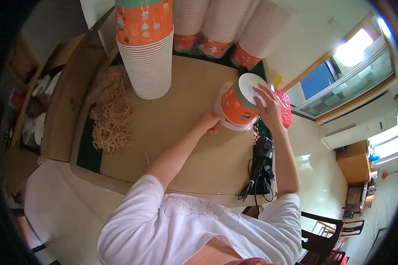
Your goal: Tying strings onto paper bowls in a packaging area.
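A person had both hands at an orange paper tub [235,107] on the table [185,150].
From where I stood, the tub sat between the hands, white round end uppermost, with plastic wrap [235,126] about its lower edge. The right hand [269,107] lay over its right side, fingers partly spread across the white end; I could not tell how firmly they gripped. The left hand [209,120] was at its lower left edge, fingers curled; whether they pinched the wrap or only braced the tub, I could not make out. To my mind, good handling called for light, even pressure from both sides, since thin paper would likely dent, without dragging at the wrap. A tall stack of tubs [148,70] stood to its left, black cables [262,172] on its near side.
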